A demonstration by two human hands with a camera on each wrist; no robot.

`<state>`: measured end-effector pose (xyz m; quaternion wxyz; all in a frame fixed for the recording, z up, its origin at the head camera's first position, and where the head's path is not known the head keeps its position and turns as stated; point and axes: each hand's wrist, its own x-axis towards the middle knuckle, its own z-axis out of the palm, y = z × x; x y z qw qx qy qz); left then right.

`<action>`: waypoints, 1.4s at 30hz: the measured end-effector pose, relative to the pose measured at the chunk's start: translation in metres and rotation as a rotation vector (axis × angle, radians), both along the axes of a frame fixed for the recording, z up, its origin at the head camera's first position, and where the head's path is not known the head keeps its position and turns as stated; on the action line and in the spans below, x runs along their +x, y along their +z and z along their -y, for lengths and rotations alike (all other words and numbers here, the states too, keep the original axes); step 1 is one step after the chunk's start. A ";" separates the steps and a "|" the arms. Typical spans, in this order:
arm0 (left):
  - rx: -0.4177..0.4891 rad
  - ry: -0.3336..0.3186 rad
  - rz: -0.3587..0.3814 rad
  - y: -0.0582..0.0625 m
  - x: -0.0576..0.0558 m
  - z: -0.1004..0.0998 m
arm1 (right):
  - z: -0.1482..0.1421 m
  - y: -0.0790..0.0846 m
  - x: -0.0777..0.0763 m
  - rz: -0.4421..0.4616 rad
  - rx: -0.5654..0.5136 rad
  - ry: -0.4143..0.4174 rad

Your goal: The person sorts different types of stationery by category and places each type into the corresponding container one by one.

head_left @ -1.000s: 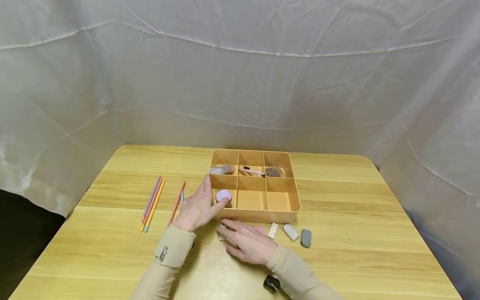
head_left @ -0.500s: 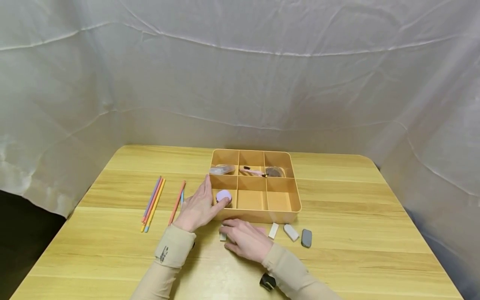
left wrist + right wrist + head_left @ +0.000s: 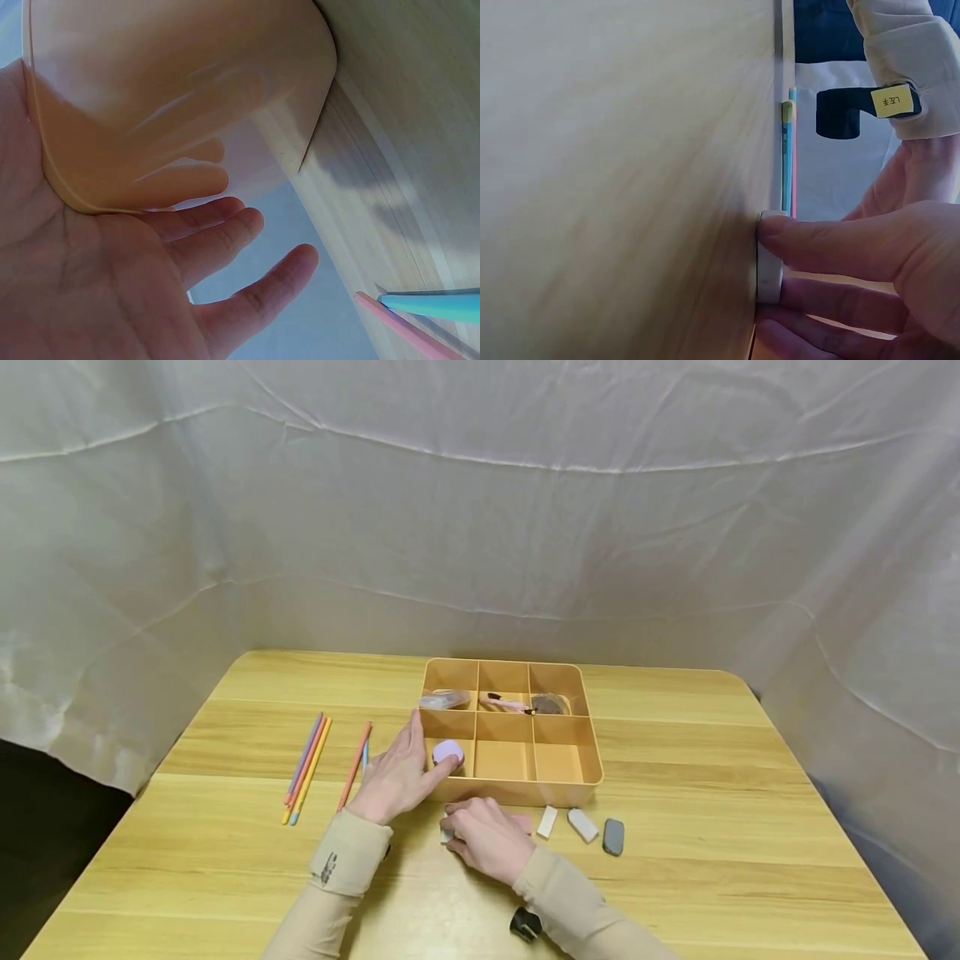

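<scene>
one wht, rect. eraser (image 3: 769,276) pinched in r. hand (image 3: 489,838).

Soft, fairly even light on my head view; cooler, hazier wrist views.
I get pale glare on the table (image 3: 427,902) and glossy highlights along the cloth (image 3: 480,527); at left wrist, reflections streak the box (image 3: 187,97); at right wrist, table grain blurs.
</scene>
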<state>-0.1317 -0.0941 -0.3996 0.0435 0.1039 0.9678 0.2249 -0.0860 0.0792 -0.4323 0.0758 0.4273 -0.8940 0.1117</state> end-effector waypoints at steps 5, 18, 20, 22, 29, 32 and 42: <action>0.005 0.005 0.017 0.000 0.000 0.000 | 0.000 0.000 0.000 -0.001 0.005 -0.010; 0.005 0.014 0.036 0.003 -0.001 0.000 | -0.001 0.002 -0.003 0.053 -0.049 -0.017; 0.005 0.016 0.039 0.003 -0.001 0.000 | -0.001 0.004 -0.002 0.059 -0.048 -0.014; 0.000 0.017 0.043 0.004 -0.001 0.000 | -0.002 0.006 0.000 0.062 -0.058 -0.010; 0.000 0.023 0.057 0.003 -0.001 0.000 | -0.013 0.024 0.009 0.081 -0.164 -0.048; 0.002 0.024 0.057 0.003 -0.001 0.000 | -0.022 0.034 0.009 0.037 -0.265 -0.056; 0.018 0.012 0.054 0.002 0.001 0.000 | -0.047 0.059 -0.009 -0.102 -0.552 -0.155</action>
